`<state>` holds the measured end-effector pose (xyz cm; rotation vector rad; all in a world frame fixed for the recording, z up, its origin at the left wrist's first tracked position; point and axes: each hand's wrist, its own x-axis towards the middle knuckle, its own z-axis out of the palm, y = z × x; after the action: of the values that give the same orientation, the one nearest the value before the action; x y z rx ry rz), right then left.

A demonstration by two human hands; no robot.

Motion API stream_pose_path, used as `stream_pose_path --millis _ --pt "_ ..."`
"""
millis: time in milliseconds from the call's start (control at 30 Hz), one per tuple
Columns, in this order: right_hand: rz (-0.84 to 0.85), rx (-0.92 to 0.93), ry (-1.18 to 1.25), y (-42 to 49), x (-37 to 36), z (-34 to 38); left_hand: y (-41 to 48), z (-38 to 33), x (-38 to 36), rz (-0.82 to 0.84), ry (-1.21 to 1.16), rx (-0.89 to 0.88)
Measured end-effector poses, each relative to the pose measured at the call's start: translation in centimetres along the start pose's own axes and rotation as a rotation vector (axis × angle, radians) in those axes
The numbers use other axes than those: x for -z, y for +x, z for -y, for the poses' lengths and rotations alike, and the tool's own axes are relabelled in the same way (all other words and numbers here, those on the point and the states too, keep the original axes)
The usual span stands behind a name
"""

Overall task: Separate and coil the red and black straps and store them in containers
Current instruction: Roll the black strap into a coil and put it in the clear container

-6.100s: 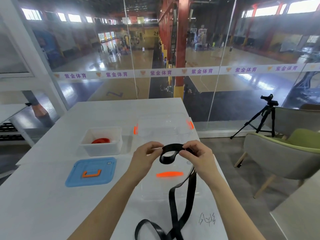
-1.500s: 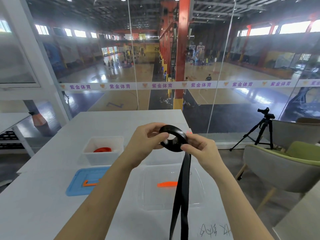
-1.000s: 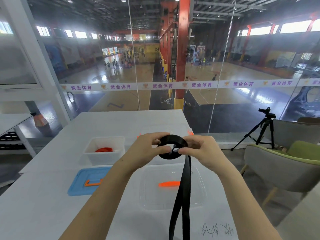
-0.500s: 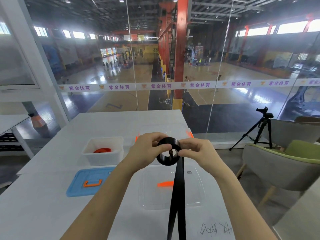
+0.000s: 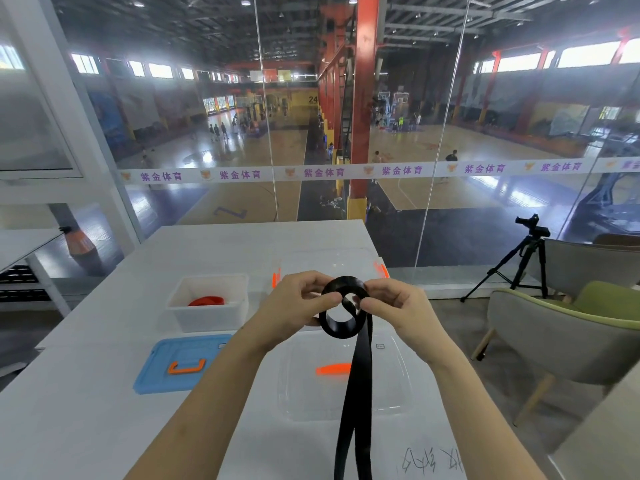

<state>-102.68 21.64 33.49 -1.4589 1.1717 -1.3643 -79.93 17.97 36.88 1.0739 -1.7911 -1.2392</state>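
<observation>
While our left grip (image 5: 298, 303) pinches the left edge of the flat black strap (image 5: 339, 332) between thumb and curled fingers, our right grip (image 5: 398, 310) pinches the right edge of the same wound ring, its thumb tip at the inner turn. We hold the ring in the air above the bench, its open centre facing us. From the ring's right side the loose length of strap hangs straight down and leaves the picture at the bottom edge, where it shows as two bands side by side.

Below the ring a flat clear plastic lid (image 5: 389, 386) with an orange handle lies on the white bench (image 5: 104, 427). Just behind our hands stands a clear plastic box (image 5: 329, 261) with an orange latch on each side. To our left a white rectangular plastic tub (image 5: 207, 320) holds the coiled red strap (image 5: 206, 301), which lies on its floor. Nearer to us than the tub, a blue plastic lid (image 5: 161, 374) with an orange handle lies flat on the bench. Black handwriting (image 5: 433, 464) marks the bench at its near right.

Off the bench to our right stand a grey and green armchair (image 5: 571, 330) and a black tripod (image 5: 519, 265) carrying a camera, beside the glass wall that looks onto a sports hall.
</observation>
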Motion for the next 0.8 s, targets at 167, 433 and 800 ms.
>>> stream_pose_path --millis 167,433,800 --pt "-0.003 -0.002 0.004 0.16 -0.10 0.04 0.28 0.05 -0.20 -0.051 0.009 -0.022" --pt "-0.008 0.008 -0.108 0.15 -0.04 -0.12 0.30 0.32 -0.37 0.014 0.057 -0.014" --pt "0.044 -0.043 -0.145 0.16 0.26 -0.31 0.17 -0.54 -0.61 0.000 -0.045 0.006"
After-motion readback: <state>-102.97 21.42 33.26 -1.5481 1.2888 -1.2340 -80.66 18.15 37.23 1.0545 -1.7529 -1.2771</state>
